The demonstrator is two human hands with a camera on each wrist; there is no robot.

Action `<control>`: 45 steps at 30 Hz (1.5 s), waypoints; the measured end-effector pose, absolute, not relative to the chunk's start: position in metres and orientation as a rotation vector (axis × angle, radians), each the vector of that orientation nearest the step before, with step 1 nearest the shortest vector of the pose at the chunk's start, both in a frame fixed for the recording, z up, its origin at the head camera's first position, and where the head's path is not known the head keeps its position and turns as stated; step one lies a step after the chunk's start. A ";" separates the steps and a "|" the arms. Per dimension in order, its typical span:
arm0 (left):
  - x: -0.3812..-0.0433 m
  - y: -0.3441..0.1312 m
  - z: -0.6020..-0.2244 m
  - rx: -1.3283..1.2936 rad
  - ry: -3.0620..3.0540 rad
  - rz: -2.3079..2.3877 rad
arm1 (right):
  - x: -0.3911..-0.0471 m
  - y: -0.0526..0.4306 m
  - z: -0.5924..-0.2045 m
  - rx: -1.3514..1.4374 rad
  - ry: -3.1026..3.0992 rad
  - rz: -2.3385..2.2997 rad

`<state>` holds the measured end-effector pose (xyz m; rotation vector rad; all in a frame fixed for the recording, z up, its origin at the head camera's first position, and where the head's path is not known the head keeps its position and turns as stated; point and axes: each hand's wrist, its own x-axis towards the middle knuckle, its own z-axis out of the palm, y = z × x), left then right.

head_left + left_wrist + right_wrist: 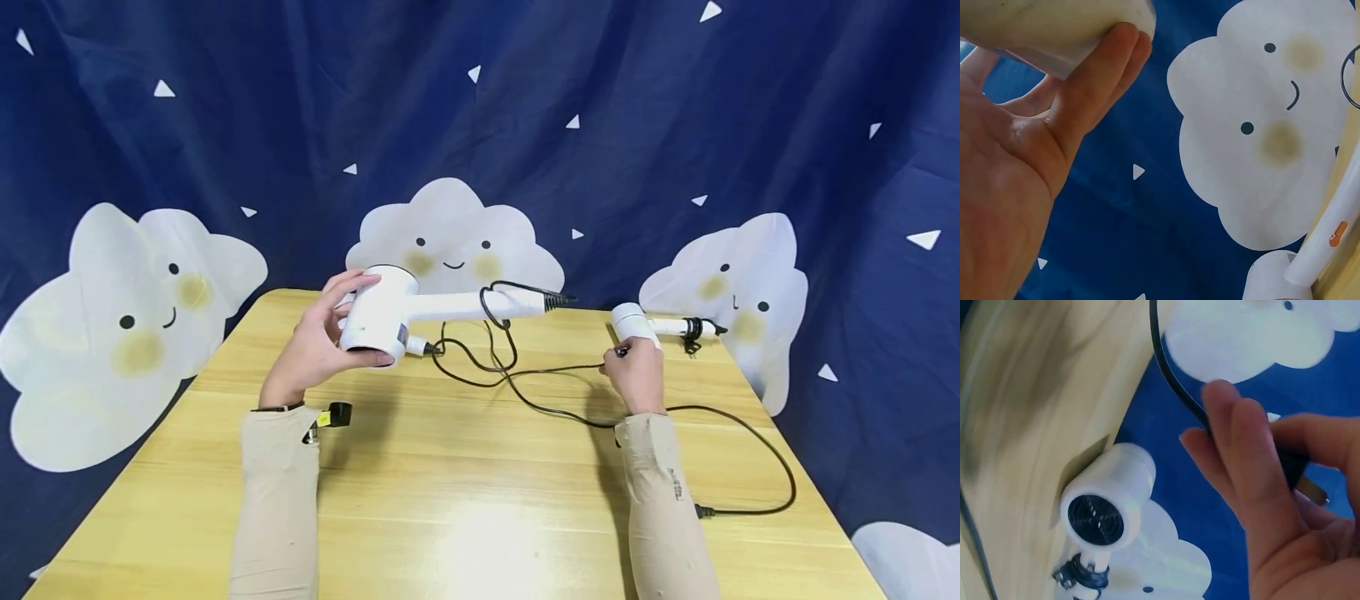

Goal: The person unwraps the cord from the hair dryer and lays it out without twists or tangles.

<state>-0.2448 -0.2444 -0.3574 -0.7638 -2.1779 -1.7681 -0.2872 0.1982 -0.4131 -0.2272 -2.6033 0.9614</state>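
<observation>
My left hand (318,337) grips a white hair dryer (382,310) by its barrel, thumb at the lower rim and fingers at the top. Its handle points right, with a black cord looped around it. In the left wrist view the barrel (1054,31) fills the upper left corner, over the fingers. Toward the right side of the table, my right hand (636,375) pinches a black plug (1291,465) between thumb and fingers. The plug's metal prongs stick out, and its cord (1172,378) runs up past the fingertips.
A second white hair dryer (1319,250) with an orange switch lies behind the held one. A smaller white dryer (628,321), its cord wrapped at the handle, lies at the back right. Black cord (551,408) winds across the wooden table (420,475); another plug (703,510) lies beside the right sleeve.
</observation>
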 end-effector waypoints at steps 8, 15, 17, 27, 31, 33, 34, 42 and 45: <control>-0.247 -0.241 -0.362 -0.798 -2.311 -1.711 | -0.303 0.203 -0.409 -0.224 -2.063 1.949; -0.250 -0.235 -0.364 -0.795 -2.430 -1.639 | -0.285 0.183 -0.375 -0.057 -1.488 2.465; -0.252 -0.233 -0.366 -0.799 -2.456 -1.616 | -0.280 0.179 -0.368 0.060 -1.443 2.537; -0.258 -0.228 -0.372 -0.774 -2.531 -1.510 | -0.246 0.160 -0.335 0.649 -1.132 2.790; -0.259 -0.228 -0.372 -0.757 -2.550 -1.488 | -0.233 0.157 -0.324 0.819 -0.981 2.851; -0.260 -0.228 -0.373 -0.751 -2.555 -1.481 | -0.227 0.155 -0.320 0.881 -0.943 2.854; -0.260 -0.228 -0.373 -0.748 -2.558 -1.479 | -0.224 0.155 -0.319 0.910 -0.923 2.855; -0.263 -0.230 -0.378 -0.726 -2.547 -1.449 | -0.209 0.154 -0.311 1.270 -0.706 2.923; -0.264 -0.232 -0.379 -0.715 -2.540 -1.442 | -0.206 0.152 -0.311 1.479 -0.691 2.907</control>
